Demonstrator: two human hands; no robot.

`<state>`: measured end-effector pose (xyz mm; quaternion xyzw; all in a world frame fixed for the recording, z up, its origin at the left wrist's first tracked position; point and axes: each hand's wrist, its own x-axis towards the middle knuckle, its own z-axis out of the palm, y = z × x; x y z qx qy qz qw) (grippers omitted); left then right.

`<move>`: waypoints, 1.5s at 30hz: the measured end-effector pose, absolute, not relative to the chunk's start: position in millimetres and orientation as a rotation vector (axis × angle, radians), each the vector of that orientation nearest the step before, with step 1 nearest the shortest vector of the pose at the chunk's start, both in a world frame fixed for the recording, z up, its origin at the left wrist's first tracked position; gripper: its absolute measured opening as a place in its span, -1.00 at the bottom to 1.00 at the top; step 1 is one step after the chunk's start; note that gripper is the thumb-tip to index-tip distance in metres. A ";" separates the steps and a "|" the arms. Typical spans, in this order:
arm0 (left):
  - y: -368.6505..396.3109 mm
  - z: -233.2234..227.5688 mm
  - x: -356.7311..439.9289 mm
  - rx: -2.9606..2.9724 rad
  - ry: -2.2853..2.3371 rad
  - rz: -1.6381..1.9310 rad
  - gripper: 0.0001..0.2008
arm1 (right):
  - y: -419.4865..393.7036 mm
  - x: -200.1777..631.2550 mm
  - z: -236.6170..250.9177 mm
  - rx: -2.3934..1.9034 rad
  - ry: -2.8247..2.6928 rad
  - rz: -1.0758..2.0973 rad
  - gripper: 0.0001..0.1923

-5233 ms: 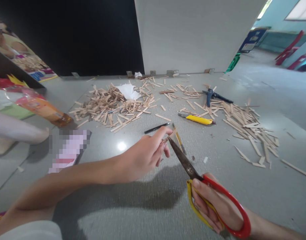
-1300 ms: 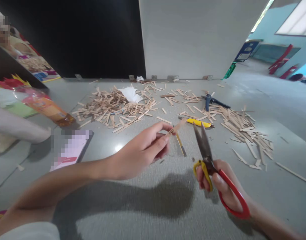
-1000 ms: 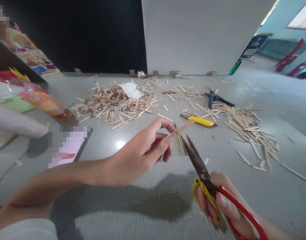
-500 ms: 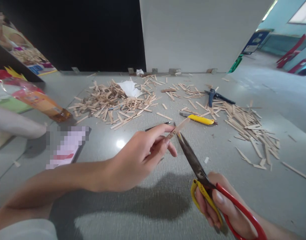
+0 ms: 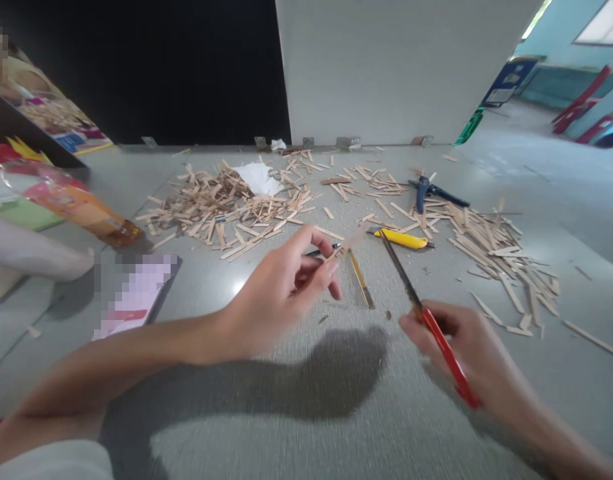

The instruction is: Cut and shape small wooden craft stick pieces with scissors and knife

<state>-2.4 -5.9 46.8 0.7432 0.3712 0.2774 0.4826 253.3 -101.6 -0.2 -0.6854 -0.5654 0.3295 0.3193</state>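
Left hand (image 5: 281, 290) pinches a wooden stick (image 5: 350, 240) above the floor (image 5: 306, 400). To its right, the right hand (image 5: 466, 350) is clamped on red-handled scissors (image 5: 421, 310), blades together, beside the stick.

The scissors (image 5: 439, 337) show a red handle loop and dull grey-brown blades. At about one o'clock from their tips lies a utility knife (image 5: 399, 239) with a bright yellow body. The stick (image 5: 347, 241) and the two heaps of sticks (image 5: 221, 208) (the second heap (image 5: 496, 250) sits toward three o'clock) are pale tan wood. A pen (image 5: 320, 251) is black; a glue gun (image 5: 426, 192) at one o'clock is dark blue. The floor (image 5: 296, 413) is speckled light grey, the wall panel (image 5: 386, 67) off-white, and the packet (image 5: 81, 213) at nine o'clock orange and red. A paper scrap (image 5: 259, 179) is white.
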 end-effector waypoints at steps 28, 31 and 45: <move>13.2 -59.6 16.4 1.565 0.874 0.695 -0.79 | -23.0 225.0 -42.5 -1.897 -2.227 0.201 -0.81; 15.5 -60.9 12.3 1.590 0.939 0.735 -0.83 | -25.9 231.1 -60.0 -1.822 -2.163 0.156 -0.77; 20.3 -57.3 4.5 1.678 0.999 0.684 -0.78 | -38.6 236.2 -71.0 -1.098 -2.192 -0.061 -0.66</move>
